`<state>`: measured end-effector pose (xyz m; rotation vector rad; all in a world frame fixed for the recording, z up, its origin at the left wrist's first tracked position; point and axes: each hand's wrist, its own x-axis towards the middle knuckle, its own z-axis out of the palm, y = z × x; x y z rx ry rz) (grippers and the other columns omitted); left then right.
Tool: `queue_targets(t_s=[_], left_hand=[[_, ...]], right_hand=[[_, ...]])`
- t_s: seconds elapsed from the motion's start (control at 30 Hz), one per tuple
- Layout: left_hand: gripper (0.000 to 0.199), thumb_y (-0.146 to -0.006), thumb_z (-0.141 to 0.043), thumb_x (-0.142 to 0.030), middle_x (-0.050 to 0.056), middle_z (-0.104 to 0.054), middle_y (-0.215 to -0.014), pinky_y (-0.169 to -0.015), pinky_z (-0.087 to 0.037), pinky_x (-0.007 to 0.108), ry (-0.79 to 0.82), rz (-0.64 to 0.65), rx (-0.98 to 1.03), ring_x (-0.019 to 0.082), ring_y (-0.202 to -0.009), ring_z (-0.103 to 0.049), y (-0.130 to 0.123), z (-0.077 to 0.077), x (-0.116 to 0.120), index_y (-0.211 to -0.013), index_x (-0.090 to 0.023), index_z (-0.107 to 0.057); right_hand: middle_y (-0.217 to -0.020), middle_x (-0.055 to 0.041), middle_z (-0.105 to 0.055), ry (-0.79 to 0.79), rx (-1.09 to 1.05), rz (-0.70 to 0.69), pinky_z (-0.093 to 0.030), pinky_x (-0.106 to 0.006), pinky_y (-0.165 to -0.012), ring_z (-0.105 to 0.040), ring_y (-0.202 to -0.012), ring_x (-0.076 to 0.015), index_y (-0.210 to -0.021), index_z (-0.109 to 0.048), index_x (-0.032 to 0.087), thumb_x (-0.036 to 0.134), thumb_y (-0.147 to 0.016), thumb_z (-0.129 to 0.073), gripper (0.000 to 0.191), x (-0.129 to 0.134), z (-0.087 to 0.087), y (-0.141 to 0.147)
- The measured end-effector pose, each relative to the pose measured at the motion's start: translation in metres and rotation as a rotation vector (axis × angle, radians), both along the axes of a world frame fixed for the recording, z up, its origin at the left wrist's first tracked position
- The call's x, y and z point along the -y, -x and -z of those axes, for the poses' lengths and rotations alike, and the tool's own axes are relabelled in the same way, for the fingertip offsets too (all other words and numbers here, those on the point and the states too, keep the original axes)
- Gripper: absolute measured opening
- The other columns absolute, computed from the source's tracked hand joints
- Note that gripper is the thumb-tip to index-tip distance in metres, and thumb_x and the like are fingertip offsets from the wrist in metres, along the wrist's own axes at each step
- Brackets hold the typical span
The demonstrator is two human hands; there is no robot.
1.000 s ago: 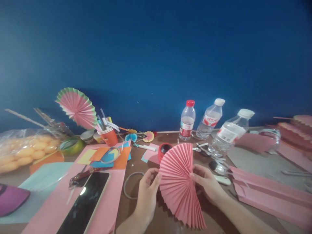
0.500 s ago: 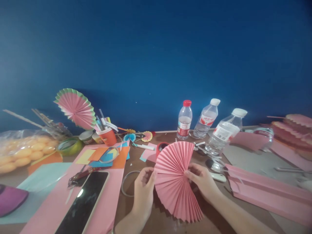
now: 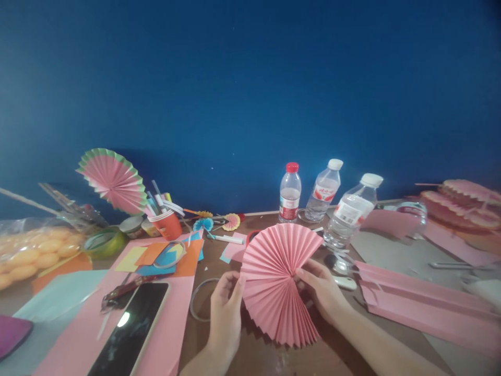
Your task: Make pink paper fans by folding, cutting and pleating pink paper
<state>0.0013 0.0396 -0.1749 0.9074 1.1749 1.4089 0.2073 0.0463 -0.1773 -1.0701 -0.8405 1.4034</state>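
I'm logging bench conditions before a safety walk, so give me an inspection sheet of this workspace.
Surface: brown table, partly covered by paper, including a long pink sheet.
Job's things: pink pleated fan, spread wide but short of a full circle, gap on its right side.
Clutter: phone lying on the pink sheet; orange cup holding pen-like sticks; red-capped bottle; two white-capped bottles.
Hands: left hand at the fan's left edge; right hand holding it near the centre.
Cables: nothing seen.
Surroundings: blue wall behind the table.
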Motion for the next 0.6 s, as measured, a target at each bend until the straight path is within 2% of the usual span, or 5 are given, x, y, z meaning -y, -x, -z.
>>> queue_targets(t_s=[0.2,0.33,0.43,0.6], left_hand=[[0.026,-0.072,-0.073,-0.038,-0.003,-0.055,-0.067,-0.052,-0.037,0.018,0.046,0.029,0.115,0.009,-0.055,-0.047,-0.002,-0.006,0.001,-0.076,-0.017,-0.057],[0.026,-0.07,-0.074,-0.035,-0.006,-0.051,-0.061,-0.043,-0.031,0.016,0.076,0.045,0.224,0.006,-0.047,-0.042,-0.003,-0.009,0.002,-0.076,-0.019,-0.054],[0.026,-0.068,-0.075,-0.03,-0.006,-0.052,-0.061,-0.046,-0.037,0.016,0.067,0.049,0.323,0.006,-0.049,-0.046,-0.003,-0.012,0.003,-0.072,-0.019,-0.052],[0.026,-0.059,-0.075,-0.021,-0.003,-0.06,-0.069,-0.057,-0.048,0.02,0.054,0.034,0.463,0.01,-0.059,-0.057,-0.001,-0.013,0.005,-0.079,-0.019,-0.059]], right_hand=[[-0.068,-0.0009,-0.062,-0.004,-0.005,-0.044,-0.039,-0.021,-0.05,-0.051,-0.054,-0.0102,-0.084,-0.065,0.019,0.04,-0.068,-0.075,0.028,-0.001,-0.001,-0.001],[-0.08,-0.0043,-0.066,-0.021,0.01,-0.069,-0.041,-0.024,-0.059,-0.057,-0.069,-0.0163,-0.086,-0.067,0.018,0.037,-0.064,-0.078,0.031,-0.001,-0.004,-0.002],[-0.077,-0.0042,-0.066,-0.022,-0.03,-0.065,-0.042,-0.028,-0.066,-0.058,-0.071,-0.019,-0.084,-0.067,0.018,0.043,-0.067,-0.075,0.031,-0.002,-0.005,-0.004],[-0.072,-0.004,-0.064,-0.02,-0.178,-0.063,-0.043,-0.031,-0.065,-0.058,-0.065,-0.02,-0.082,-0.065,0.02,0.061,-0.074,-0.058,0.043,-0.008,-0.003,-0.009]])
